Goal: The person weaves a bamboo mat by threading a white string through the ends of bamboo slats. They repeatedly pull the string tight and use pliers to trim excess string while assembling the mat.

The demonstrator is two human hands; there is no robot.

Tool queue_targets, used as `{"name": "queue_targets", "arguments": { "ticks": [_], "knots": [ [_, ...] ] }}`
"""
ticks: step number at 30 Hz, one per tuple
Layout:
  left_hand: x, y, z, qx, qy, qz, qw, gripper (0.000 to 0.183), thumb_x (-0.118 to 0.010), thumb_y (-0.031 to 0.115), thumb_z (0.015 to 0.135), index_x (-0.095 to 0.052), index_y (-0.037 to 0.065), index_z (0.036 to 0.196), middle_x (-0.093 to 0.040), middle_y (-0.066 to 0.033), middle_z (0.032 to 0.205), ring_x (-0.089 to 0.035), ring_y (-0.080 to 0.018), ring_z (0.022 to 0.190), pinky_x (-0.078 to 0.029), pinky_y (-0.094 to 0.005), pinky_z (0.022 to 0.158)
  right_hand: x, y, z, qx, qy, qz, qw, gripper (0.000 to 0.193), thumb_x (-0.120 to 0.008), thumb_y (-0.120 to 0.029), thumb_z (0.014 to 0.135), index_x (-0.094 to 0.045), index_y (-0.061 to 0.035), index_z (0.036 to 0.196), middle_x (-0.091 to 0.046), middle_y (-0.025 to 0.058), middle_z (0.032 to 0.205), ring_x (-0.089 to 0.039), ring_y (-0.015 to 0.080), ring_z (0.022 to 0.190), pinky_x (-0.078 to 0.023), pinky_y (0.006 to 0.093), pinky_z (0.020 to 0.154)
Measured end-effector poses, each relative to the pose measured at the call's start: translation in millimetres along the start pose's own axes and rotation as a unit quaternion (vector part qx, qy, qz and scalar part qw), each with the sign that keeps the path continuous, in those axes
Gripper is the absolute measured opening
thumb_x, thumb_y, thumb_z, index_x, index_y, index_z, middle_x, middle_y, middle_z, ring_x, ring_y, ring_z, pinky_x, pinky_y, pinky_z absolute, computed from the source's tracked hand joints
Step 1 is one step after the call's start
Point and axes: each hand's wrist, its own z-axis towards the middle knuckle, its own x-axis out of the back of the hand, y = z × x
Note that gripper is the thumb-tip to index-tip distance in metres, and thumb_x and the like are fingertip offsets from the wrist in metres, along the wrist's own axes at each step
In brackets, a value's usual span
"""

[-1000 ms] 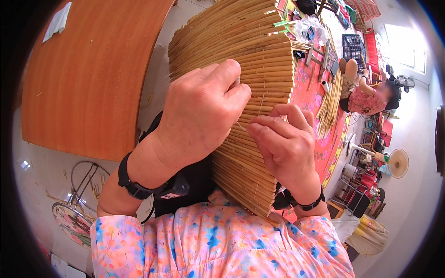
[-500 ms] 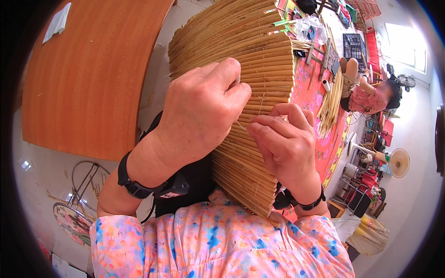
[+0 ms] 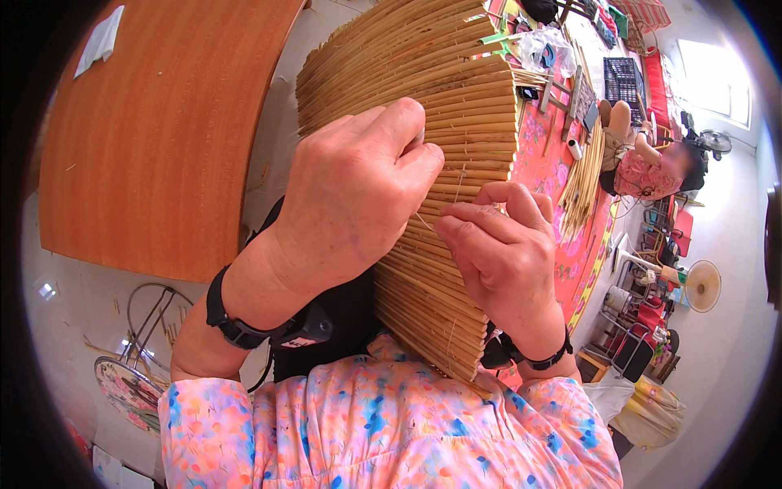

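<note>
A mat of thin bamboo sticks (image 3: 407,61), bound side by side, slopes from my lap up and away. Over its middle, my left hand (image 3: 358,183) is a closed fist; a small grey bit of something shows between thumb and forefinger, too hidden to name. Just right of it, my right hand (image 3: 505,240) pinches with thumb and fingertips. A pale thread (image 3: 424,221) runs between the two hands, close above the sticks. Another stretch of binding thread crosses the sticks near my right fingers.
An orange-brown wooden table (image 3: 163,122) stands at left, with a white cloth (image 3: 99,41) on it. Below it is a round stool (image 3: 126,391). At right lie a red floral floor covering (image 3: 538,155) and loose sticks (image 3: 582,179). Beyond, a person (image 3: 643,171) sits near a fan (image 3: 702,286).
My left fist has shifted very slightly up and right. My right hand and the bamboo mat stay where they were.
</note>
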Motion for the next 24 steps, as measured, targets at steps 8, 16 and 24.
{"name": "queue_targets", "arguments": {
  "ticks": [8, 16, 24],
  "knots": [
    [0.0, 1.2, 2.1, -0.012, 0.003, 0.005, 1.0, 0.016, -0.068, -0.003, 0.071, -0.068, 0.001, 0.086, -0.053, -0.008, 0.084, -0.06, -0.0242, 0.069, -0.049, -0.0349, 0.057, 1.9, -0.6, 0.7, -0.002, -0.007, 0.001, 1.0, 0.017, -0.074, -0.004, 0.072, -0.073, -0.0095, 0.088, -0.073, -0.0003, 0.092, -0.061, 0.023, 0.087, -0.042, 0.0358, 0.074],
    [-0.3, -1.7, 13.0, -0.072, -0.004, 0.015, 0.997, 0.016, -0.062, 0.008, 0.069, -0.048, 0.004, 0.062, -0.05, -0.0082, 0.076, -0.059, -0.0227, 0.07, -0.051, -0.0357, 0.057, 2.6, -0.7, 0.0, 0.002, -0.008, -0.007, 1.0, 0.019, -0.074, -0.005, 0.071, -0.074, -0.01, 0.09, -0.073, 0.0, 0.094, -0.062, 0.0228, 0.089, -0.043, 0.0358, 0.075],
    [1.0, -0.3, 19.4, -0.104, -0.036, 0.02, 0.994, 0.014, -0.063, 0.008, 0.069, -0.05, 0.005, 0.063, -0.052, -0.0086, 0.077, -0.061, -0.0237, 0.072, -0.053, -0.036, 0.059, 1.3, 0.9, -0.1, 0.018, 0.006, 0.019, 1.0, 0.02, -0.074, -0.003, 0.071, -0.074, -0.0076, 0.091, -0.073, 0.0041, 0.096, -0.063, 0.0244, 0.089, -0.047, 0.0357, 0.076]
  ]
}}
